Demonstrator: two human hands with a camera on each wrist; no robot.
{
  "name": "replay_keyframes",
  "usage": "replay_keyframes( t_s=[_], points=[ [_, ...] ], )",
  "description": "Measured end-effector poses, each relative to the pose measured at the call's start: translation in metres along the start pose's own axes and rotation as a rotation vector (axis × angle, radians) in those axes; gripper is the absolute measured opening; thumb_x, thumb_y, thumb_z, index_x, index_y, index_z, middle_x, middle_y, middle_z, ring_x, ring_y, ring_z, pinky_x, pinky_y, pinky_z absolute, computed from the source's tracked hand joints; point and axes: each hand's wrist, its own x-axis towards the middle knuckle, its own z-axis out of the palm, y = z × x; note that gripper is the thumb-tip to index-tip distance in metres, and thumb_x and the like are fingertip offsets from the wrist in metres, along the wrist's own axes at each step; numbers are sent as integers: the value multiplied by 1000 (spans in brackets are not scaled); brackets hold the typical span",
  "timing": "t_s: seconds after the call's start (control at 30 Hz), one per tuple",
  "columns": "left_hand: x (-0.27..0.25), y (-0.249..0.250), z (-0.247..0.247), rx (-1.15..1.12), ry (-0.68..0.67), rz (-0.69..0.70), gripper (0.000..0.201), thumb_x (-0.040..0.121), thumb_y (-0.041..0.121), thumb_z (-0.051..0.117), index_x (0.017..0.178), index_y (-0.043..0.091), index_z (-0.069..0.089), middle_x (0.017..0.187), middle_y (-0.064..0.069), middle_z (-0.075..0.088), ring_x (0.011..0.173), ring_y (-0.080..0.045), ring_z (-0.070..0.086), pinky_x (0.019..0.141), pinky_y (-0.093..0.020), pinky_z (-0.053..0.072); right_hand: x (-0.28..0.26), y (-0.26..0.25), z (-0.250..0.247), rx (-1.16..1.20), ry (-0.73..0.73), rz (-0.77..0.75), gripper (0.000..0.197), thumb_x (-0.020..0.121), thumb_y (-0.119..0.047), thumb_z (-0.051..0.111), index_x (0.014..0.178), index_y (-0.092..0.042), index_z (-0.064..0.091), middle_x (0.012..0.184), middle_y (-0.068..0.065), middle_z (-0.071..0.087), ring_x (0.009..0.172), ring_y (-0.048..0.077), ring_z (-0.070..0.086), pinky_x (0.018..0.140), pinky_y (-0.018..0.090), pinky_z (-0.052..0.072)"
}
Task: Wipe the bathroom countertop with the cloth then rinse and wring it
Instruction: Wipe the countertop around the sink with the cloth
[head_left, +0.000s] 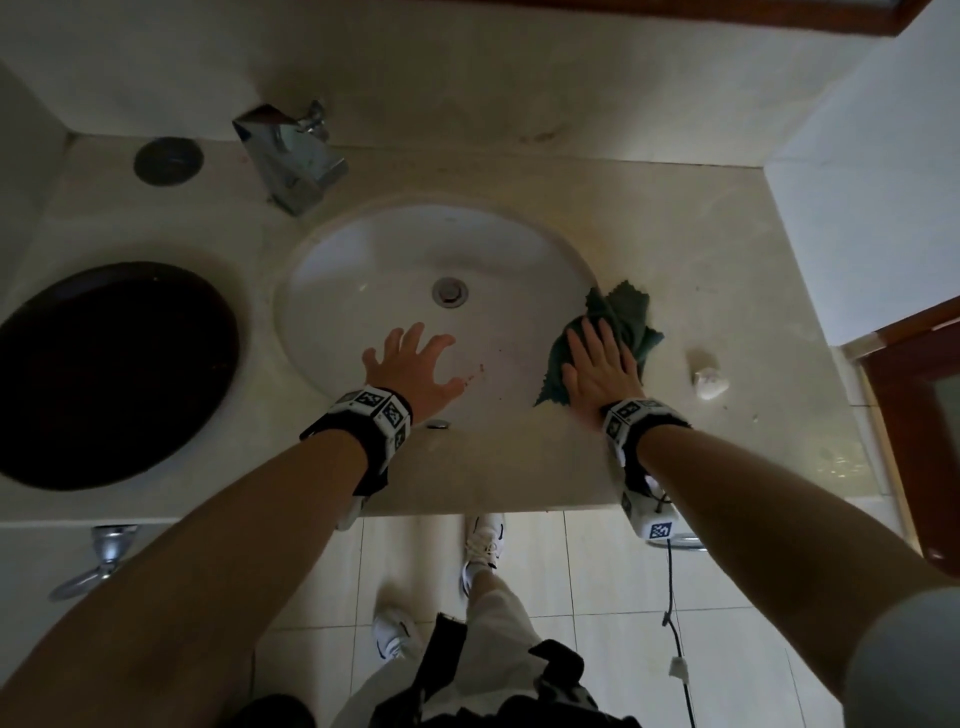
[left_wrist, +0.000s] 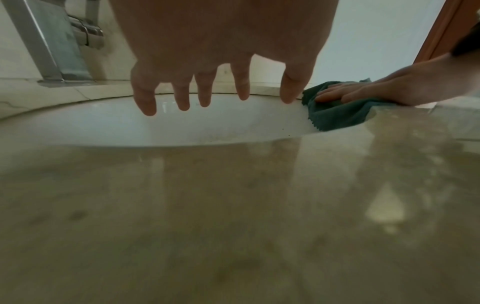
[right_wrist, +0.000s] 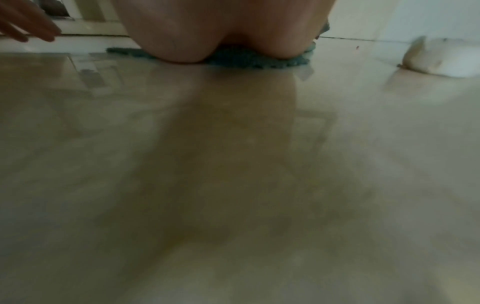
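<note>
A dark green cloth (head_left: 623, 319) lies on the beige stone countertop (head_left: 701, 249) at the right rim of the white sink (head_left: 363, 270). My right hand (head_left: 600, 364) lies flat on the cloth with straight fingers, pressing it to the counter. From the left wrist view the cloth (left_wrist: 335, 117) shows under that hand (left_wrist: 363, 93), partly over the sink's edge. In the right wrist view only the palm heel (right_wrist: 221, 30) and a strip of cloth (right_wrist: 249, 59) show. My left hand (head_left: 410, 361) hovers over the sink's near side, fingers (left_wrist: 182, 96) spread, holding nothing.
A chrome faucet (head_left: 291, 156) stands behind the sink at left. A dark round basin (head_left: 104, 374) sits at far left, with a round dark cap (head_left: 167, 161) behind it. A small white lump (head_left: 707, 376) lies right of the cloth. A wood-framed door (head_left: 914, 364) borders the right.
</note>
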Motion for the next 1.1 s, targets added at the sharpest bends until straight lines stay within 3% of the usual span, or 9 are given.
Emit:
replay_keyframes(
  t_s=[0.23,0.47,0.67,0.8,1.1],
  points=[
    [-41,-38,-6,-2,33,-19,63,85,58,47,142,44,24,161,2,4,148,-27,2,115,-56,7,-39,-54,19,74,-5,65,59,102,-42,15,154,-18,0,162,2,-8,149,20,-10,120,38,-3],
    [-81,-80,-14,9,44,-109,66,80,54,51,141,45,26,160,2,8,147,-26,5,114,-55,10,-70,-117,33,77,35,19,60,101,-43,15,154,-17,3,163,3,-2,150,21,-4,120,38,-1],
    [-104,-98,-11,25,43,-105,68,81,53,54,143,42,26,159,1,9,145,-27,8,113,-57,11,-92,-171,38,102,83,-77,60,101,-41,15,154,-15,2,163,5,-4,150,22,-6,119,40,-1],
    [-101,-82,-5,29,24,-67,66,82,52,53,142,43,26,159,1,8,146,-28,8,114,-57,11,-103,-162,45,68,101,-68,63,101,-44,14,154,-14,-2,162,7,-8,149,22,-8,120,40,-1],
    [-64,-12,6,42,-10,75,66,84,55,50,143,42,25,161,2,5,147,-27,4,115,-56,9,-103,-104,40,120,77,140,63,99,-48,16,154,-22,-2,161,10,-15,148,29,-15,118,53,-4]
  ],
)
